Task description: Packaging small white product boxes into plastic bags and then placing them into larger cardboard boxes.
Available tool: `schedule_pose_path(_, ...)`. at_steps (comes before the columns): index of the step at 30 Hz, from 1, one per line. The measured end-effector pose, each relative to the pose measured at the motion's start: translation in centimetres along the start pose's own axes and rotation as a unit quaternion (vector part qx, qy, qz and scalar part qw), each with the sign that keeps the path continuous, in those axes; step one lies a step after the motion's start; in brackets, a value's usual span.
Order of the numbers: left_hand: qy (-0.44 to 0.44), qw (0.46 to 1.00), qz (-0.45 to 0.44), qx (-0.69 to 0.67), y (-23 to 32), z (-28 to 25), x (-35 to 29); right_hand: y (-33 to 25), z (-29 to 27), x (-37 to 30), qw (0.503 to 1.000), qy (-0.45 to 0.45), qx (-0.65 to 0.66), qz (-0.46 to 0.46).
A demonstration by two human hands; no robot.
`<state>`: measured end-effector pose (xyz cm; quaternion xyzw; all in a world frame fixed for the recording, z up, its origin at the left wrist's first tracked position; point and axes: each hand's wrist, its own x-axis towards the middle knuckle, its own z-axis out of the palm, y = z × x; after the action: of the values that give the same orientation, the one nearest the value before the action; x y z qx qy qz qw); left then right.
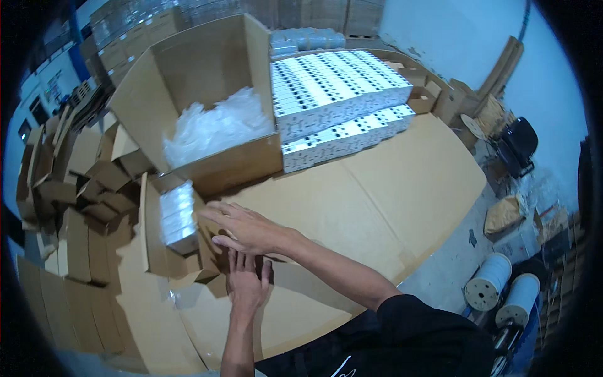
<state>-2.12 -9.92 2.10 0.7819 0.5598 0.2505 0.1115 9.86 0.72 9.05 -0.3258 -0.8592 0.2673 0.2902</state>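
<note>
My right hand [251, 230] reaches across to the left over the side of a small open carton [146, 229], its fingers stretched out. It touches or hovers at the carton's right flap; I cannot tell which. Just below it, my left hand [247, 288] lies beside the carton's near right corner, with fingers extended and thumb apart. No object shows in either hand. Inside the small carton stands a row of white boxes [178, 217], packed along its length. The right hand's shadow darkens the flap beneath it.
Behind stands a large open carton [220, 164] holding crumpled clear plastic bags [220, 122]. White printed boxes [342, 81] lie stacked in two layers to its right. The cardboard-covered tabletop [402, 182] stretches right. Empty cartons [94, 163] crowd the left; wire spools [488, 281] stand at lower right.
</note>
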Motion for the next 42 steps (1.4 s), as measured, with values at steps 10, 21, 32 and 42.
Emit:
schedule_pose_path(10,0.053,0.994,0.005,-0.093,-2.9,1.7,10.2,12.1,-13.0,-8.3,0.992,0.069,-0.085,0.065)
schedule_pose_path(21,0.057,0.996,0.056,-0.05,-3.9,2.0,10.7,24.3,-36.0,-18.1,0.887,0.323,-0.276,0.181)
schedule_pose_path(32,0.046,0.996,0.037,-0.063,-1.3,0.3,11.2,31.5,-43.1,-17.7,0.827,0.339,-0.3,0.333)
schedule_pose_path(42,0.062,0.998,0.026,0.013,0.2,0.7,11.8,33.6,-44.1,-17.5,0.826,0.352,-0.273,0.345)
